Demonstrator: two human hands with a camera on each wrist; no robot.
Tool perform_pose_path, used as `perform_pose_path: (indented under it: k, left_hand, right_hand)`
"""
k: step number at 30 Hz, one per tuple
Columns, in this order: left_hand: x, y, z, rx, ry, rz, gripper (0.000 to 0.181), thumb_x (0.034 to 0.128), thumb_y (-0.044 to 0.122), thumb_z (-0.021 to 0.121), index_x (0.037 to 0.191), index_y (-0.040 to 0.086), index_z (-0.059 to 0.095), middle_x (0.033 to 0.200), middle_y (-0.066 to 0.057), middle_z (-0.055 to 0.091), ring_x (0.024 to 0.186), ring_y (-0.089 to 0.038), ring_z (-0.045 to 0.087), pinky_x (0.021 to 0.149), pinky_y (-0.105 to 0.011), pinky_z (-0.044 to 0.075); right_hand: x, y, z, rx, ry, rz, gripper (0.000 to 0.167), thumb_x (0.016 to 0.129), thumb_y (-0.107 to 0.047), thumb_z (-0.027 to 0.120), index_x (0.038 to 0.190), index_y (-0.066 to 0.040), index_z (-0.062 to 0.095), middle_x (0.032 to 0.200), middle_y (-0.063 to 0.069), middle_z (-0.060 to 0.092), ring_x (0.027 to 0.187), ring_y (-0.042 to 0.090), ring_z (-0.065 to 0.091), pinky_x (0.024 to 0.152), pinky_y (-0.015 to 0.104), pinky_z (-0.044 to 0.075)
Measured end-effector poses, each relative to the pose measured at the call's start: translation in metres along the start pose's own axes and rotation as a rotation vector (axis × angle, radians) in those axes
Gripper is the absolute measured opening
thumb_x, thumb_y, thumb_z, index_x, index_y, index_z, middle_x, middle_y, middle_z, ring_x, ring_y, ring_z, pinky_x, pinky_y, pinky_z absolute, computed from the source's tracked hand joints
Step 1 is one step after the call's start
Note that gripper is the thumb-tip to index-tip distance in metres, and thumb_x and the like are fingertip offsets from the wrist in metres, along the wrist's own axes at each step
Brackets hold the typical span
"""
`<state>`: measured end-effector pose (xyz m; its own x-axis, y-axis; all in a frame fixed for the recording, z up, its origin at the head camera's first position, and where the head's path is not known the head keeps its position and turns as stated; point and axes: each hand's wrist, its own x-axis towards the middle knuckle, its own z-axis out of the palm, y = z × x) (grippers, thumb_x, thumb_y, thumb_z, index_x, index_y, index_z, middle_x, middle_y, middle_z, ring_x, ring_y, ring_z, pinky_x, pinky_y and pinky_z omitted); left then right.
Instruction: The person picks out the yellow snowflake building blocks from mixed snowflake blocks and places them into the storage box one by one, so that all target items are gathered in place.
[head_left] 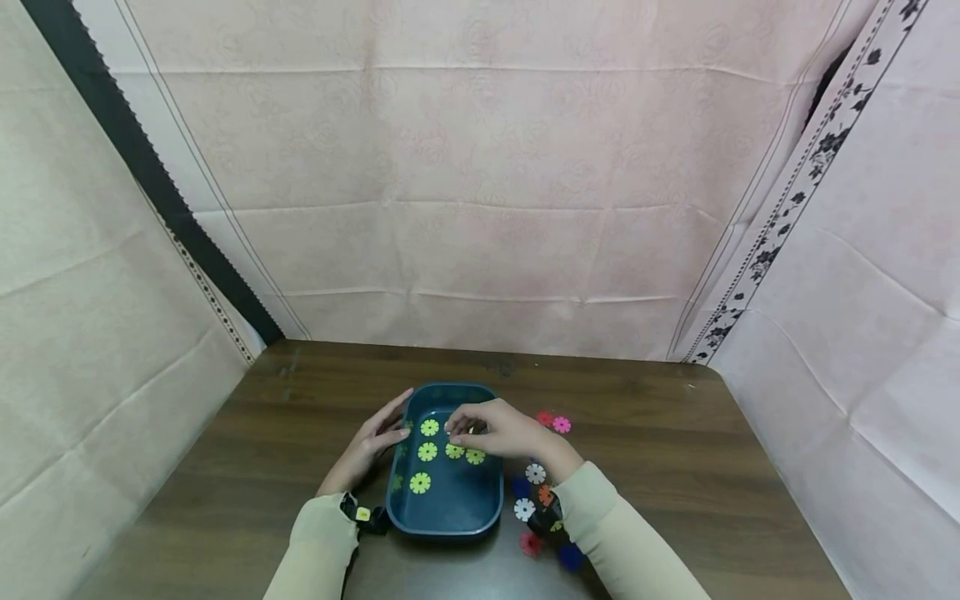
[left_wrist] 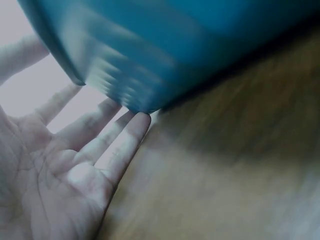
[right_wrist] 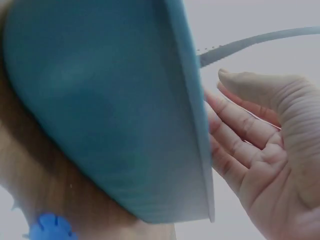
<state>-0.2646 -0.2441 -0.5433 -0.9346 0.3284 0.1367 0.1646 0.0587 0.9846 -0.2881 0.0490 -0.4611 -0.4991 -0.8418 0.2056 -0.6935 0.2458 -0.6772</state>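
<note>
Only your head view shows the yellow-green flower pieces [head_left: 427,452] inside the blue tray [head_left: 450,521]; your left hand [head_left: 375,440] rests straight fingers against its side. Whether your right hand [head_left: 495,425], over it, pinches one, I can't tell.

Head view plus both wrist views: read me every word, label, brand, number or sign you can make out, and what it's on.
No readable text in any view.
Yellow patch by the left wrist's black strap: too small to tell whether it bears any marking.
Blue tray and yellow flower pieces: no lettering visible.
Border on the right-side cloth: floral pattern, no lettering visible.
</note>
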Motion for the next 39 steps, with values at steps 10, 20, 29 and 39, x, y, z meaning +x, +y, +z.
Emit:
perform_pose_path:
  k: [10,20,29,39]
  left_hand:
    - [-0.002,0.000,0.000,0.000,0.003,-0.004,0.065,0.1014,0.019,0.058,0.160,0.027,0.031,0.160,-0.008,0.034,0.147,-0.036,0.027,0.116,-0.066,0.016]
    - [-0.002,-0.002,0.000,0.008,0.012,-0.011,0.065,0.1013,0.017,0.058,0.160,0.026,0.030,0.159,-0.006,0.035,0.146,-0.034,0.029,0.116,-0.064,0.018]
    - [0.000,-0.005,-0.002,0.013,0.001,-0.011,0.065,0.1019,0.016,0.057,0.161,0.022,0.029,0.160,-0.007,0.035,0.147,-0.033,0.029,0.116,-0.063,0.019]
    - [0.000,-0.002,0.001,0.001,0.002,-0.005,0.065,0.1020,0.017,0.057,0.160,0.023,0.029,0.161,-0.007,0.032,0.147,-0.034,0.027,0.116,-0.064,0.018]
  right_hand:
    - [-0.024,0.007,-0.003,0.021,0.090,0.049,0.015,0.100,-0.027,0.065,0.115,-0.025,0.068,0.106,-0.011,0.071,0.097,0.004,0.066,0.085,0.031,0.056]
    - [-0.044,0.011,-0.002,0.100,0.192,0.058,0.015,0.100,-0.029,0.065,0.113,-0.023,0.069,0.106,-0.006,0.072,0.098,0.009,0.067,0.083,0.036,0.057]
    - [-0.063,0.013,-0.016,0.108,0.249,0.072,0.017,0.101,-0.026,0.064,0.114,-0.017,0.070,0.106,-0.001,0.072,0.095,0.024,0.069,0.079,0.038,0.058]
    - [-0.115,0.029,-0.030,0.112,0.343,0.172,0.015,0.100,-0.017,0.065,0.112,-0.011,0.071,0.104,0.004,0.072,0.094,0.027,0.066,0.080,0.035,0.056]
